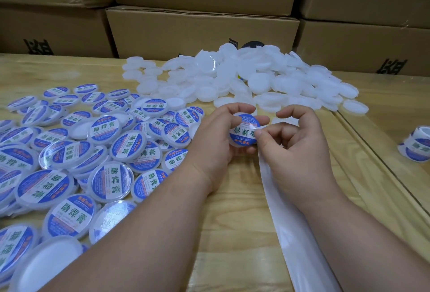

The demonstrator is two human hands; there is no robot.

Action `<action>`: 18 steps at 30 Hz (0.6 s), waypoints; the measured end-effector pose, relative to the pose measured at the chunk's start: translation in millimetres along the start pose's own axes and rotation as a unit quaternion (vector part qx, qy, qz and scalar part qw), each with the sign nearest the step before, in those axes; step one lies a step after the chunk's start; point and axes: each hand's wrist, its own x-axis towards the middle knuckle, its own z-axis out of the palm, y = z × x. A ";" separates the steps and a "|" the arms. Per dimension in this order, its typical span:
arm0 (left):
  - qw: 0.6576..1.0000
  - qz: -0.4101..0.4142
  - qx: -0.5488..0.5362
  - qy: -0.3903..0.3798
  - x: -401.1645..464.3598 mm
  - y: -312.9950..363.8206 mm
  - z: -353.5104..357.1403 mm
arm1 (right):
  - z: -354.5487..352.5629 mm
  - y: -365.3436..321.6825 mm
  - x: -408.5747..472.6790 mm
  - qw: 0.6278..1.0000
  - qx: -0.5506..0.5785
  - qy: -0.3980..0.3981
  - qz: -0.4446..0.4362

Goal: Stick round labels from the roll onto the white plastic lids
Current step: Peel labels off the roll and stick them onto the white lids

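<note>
The left hand (217, 138) holds one white lid (244, 131) by its rim near the middle of the bench (232, 233), fingers curled round it and its face tilted up toward the person, so the label (243, 134) on it shows with its print upside down. The right hand (295, 145) pinches the label's right edge between thumb and forefinger, the other fingers curled above it; whether that edge is fully stuck I cannot tell. A bare backing strip (286, 222) runs lengthwise from under the hands to the near edge, partly hidden by the right forearm. One label roll (416, 146) sits at the right edge, cut off. Labelled lids (69, 163) crowd the left side and plain lids (244, 77) pile at the far edge, both too many and too overlapped to count. Cardboard boxes (202, 33) stand stacked behind the bench.
</note>
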 end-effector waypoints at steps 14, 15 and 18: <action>1.000 0.008 0.023 0.003 2.8 -3.5 -2.3 | -0.1 0.3 -0.6 1.000 -0.009 -0.009 0.003; 1.000 0.007 0.023 0.006 3.0 -3.5 -2.1 | -0.2 0.1 -0.8 1.000 -0.008 -0.010 0.003; 1.000 0.002 0.019 0.009 3.4 -3.8 -2.1 | -0.1 -0.5 -1.1 1.000 -0.007 -0.010 0.005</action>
